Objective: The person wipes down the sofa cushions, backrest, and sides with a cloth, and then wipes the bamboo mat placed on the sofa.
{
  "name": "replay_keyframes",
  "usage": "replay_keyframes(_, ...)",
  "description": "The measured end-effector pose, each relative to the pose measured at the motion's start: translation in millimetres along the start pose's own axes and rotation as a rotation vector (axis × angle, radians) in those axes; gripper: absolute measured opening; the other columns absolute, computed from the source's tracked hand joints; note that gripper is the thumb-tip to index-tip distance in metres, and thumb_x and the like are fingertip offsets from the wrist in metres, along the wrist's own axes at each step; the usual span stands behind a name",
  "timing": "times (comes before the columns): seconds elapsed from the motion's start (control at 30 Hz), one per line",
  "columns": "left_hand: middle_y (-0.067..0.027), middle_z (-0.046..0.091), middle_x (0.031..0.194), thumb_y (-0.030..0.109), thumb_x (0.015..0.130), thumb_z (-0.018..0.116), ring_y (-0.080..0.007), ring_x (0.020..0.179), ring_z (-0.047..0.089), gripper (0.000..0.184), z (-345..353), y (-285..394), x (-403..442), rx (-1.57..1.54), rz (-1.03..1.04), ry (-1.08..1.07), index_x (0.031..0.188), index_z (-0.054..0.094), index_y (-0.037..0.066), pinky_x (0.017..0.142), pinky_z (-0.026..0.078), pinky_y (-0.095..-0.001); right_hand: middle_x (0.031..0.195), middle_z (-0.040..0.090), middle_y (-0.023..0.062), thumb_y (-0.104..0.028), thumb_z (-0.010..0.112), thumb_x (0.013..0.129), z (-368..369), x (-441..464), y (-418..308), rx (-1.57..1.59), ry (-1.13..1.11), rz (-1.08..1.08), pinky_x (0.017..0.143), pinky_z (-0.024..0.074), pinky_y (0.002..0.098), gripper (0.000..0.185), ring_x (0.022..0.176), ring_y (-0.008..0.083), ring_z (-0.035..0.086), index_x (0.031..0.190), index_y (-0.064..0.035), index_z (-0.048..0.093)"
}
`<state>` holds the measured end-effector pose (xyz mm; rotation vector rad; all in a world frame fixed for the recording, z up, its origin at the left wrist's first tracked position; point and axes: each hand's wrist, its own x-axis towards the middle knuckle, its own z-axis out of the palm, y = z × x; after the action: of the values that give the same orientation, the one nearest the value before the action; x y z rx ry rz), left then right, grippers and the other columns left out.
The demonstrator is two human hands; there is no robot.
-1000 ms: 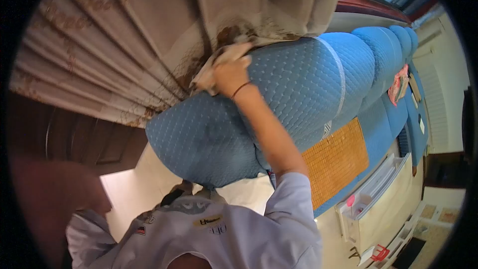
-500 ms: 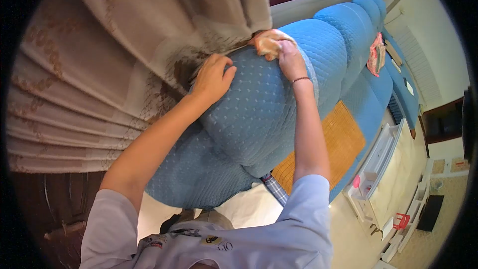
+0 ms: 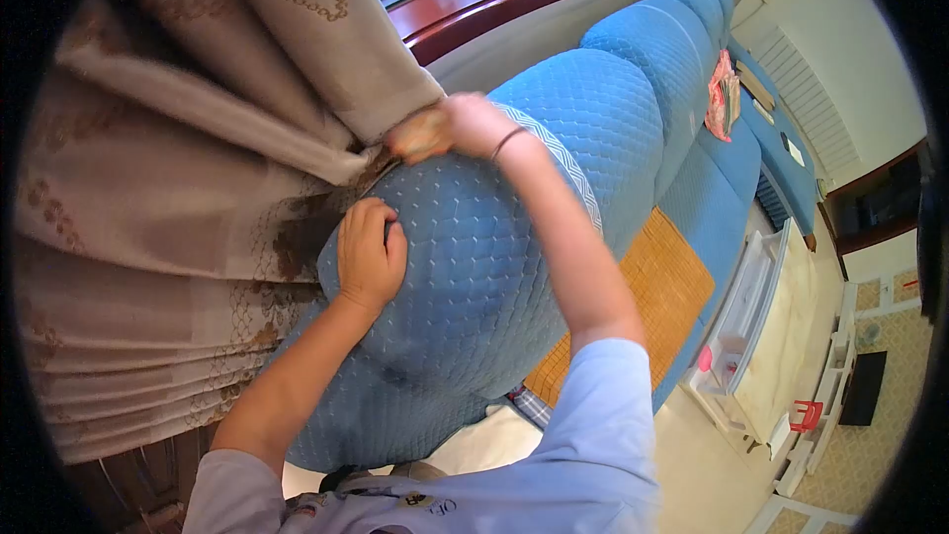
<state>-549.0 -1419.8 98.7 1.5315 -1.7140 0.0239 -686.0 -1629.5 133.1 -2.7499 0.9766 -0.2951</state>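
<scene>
My right hand (image 3: 479, 126), blurred by motion, is closed on a crumpled orange and cream cloth (image 3: 419, 136). The cloth is at the far edge of the blue quilted sofa (image 3: 474, 247), right beside the hanging beige curtain (image 3: 267, 69). Lower and to the left, my left hand (image 3: 370, 257) rests on the rounded sofa end, holding nothing. Its fingers bend over the cover, with the thumb apart.
A reddish-brown window sill (image 3: 494, 5) runs behind the sofa. On the seat lies an orange woven mat (image 3: 667, 277). Farther along hangs a pink cloth (image 3: 724, 99). A pale-topped table (image 3: 781, 326) and a small red stool (image 3: 808, 415) stand to the right.
My right hand has swept the cloth leftward and down along the sofa's edge to the curtain. My left hand has shifted down and left. The view has moved, showing more window.
</scene>
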Motion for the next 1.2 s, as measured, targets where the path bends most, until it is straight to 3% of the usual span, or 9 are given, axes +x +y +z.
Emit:
replay_keyframes(0.23, -0.0172, 0.054, 0.096, 0.007, 0.075, 0.054, -0.0356, 0.092, 0.051, 0.015, -0.2, -3.2, 0.9, -0.03, -0.011, 0.002, 0.089, 0.051, 0.001, 0.084, 0.04, -0.0425, 0.111, 0.061, 0.0223, -0.031, 0.058, 0.08, -7.6, 40.3, 121.4, -0.332, 0.28, 0.698, 0.085, 0.0487, 0.0401, 0.041, 0.094, 0.0333, 0.064, 0.103, 0.0024, 0.062)
replay_keyframes(0.47, -0.0169, 0.053, 0.096, 0.006, 0.074, 0.055, -0.0352, 0.091, 0.051, 0.016, -0.4, -1.3, 0.4, -0.039, -0.045, -0.004, 0.088, 0.051, 0.002, 0.084, 0.04, -0.0418, 0.091, 0.067, 0.0174, -0.019, 0.055, 0.079, 35.7, 64.1, -50.3, -0.136, -0.445, -0.261, 0.077, 0.0501, 0.0379, 0.026, 0.089, 0.0302, 0.065, 0.095, -0.0047, 0.069)
replay_keyframes(0.57, -0.0166, 0.053, 0.096, 0.006, 0.073, 0.056, -0.0348, 0.09, 0.051, 0.016, -1.8, -2.2, 0.3, -0.055, -0.054, -0.019, 0.088, 0.052, 0.002, 0.083, 0.04, -0.0416, 0.101, 0.066, 0.019, -0.026, 0.059, 0.078, -10.6, 62.8, -31.1, 0.09, -0.575, 0.008, 0.08, 0.0489, 0.0405, 0.035, 0.096, 0.0314, 0.063, 0.103, -0.0025, 0.067)
replay_keyframes(0.77, -0.0165, 0.053, 0.095, 0.006, 0.073, 0.056, -0.0344, 0.089, 0.051, 0.016, -1.5, -5.3, 1.8, -0.061, -0.027, -0.001, 0.088, 0.052, 0.002, 0.082, 0.04, -0.0414, 0.08, 0.066, 0.0176, -0.025, 0.052, 0.083, -48.6, 25.5, 153.5, -0.139, 0.406, 0.471, 0.06, 0.0453, 0.04, 0.025, 0.066, 0.0279, 0.058, 0.077, -0.0048, 0.064)
replay_keyframes(0.83, -0.0166, 0.053, 0.095, 0.006, 0.073, 0.056, -0.0345, 0.089, 0.051, 0.016, -2.2, -5.9, 4.4, -0.065, -0.022, 0.007, 0.088, 0.052, 0.002, 0.082, 0.04, -0.0414, 0.093, 0.064, 0.0238, -0.028, 0.049, 0.089, -34.4, 3.4, 214.6, 0.271, 0.969, 0.672, 0.073, 0.0501, 0.0443, 0.035, 0.084, 0.0366, 0.063, 0.107, -0.0005, 0.059)
replay_keyframes(0.87, -0.0168, 0.053, 0.094, 0.006, 0.073, 0.056, -0.0346, 0.089, 0.051, 0.016, -1.7, -4.3, 3.2, -0.076, -0.02, 0.01, 0.088, 0.052, 0.002, 0.081, 0.04, -0.0414, 0.096, 0.063, 0.0232, -0.031, 0.052, 0.089, -30.9, -15.7, 218.5, -0.432, 0.946, 0.708, 0.078, 0.0489, 0.0475, 0.037, 0.089, 0.0358, 0.062, 0.109, 0.0003, 0.057)
replay_keyframes(0.9, -0.0168, 0.053, 0.094, 0.006, 0.073, 0.056, -0.0346, 0.089, 0.051, 0.016, -0.9, -3.5, 2.1, -0.083, -0.026, 0.005, 0.088, 0.052, 0.002, 0.081, 0.04, -0.0414, 0.099, 0.063, 0.0232, -0.029, 0.05, 0.088, -51.3, -31.3, 197.4, -0.324, 0.469, 0.865, 0.081, 0.0483, 0.0468, 0.034, 0.095, 0.036, 0.06, 0.101, -0.0003, 0.062)
replay_keyframes(0.97, -0.0168, 0.053, 0.094, 0.006, 0.073, 0.055, -0.0347, 0.088, 0.051, 0.016, -0.4, -4.9, 2.4, -0.072, -0.021, 0.021, 0.088, 0.052, 0.002, 0.081, 0.041, -0.0416, 0.096, 0.063, 0.0254, -0.029, 0.048, 0.086, -40.7, -37.9, 171.1, -0.267, 0.546, 0.89, 0.08, 0.0476, 0.0475, 0.033, 0.094, 0.0378, 0.061, 0.093, 0.0009, 0.062)
replay_keyframes(1.2, -0.0172, 0.053, 0.095, 0.006, 0.075, 0.052, -0.0355, 0.089, 0.051, 0.016, -0.6, -2.0, 3.0, -0.037, -0.017, 0.011, 0.091, 0.052, 0.001, 0.081, 0.04, -0.0413, 0.088, 0.057, 0.0189, -0.004, 0.05, 0.079, 4.9, -95.4, -58.1, 0.185, 0.501, 0.006, 0.077, 0.0454, 0.0438, 0.013, 0.084, 0.0354, 0.056, 0.088, -0.0005, 0.058)
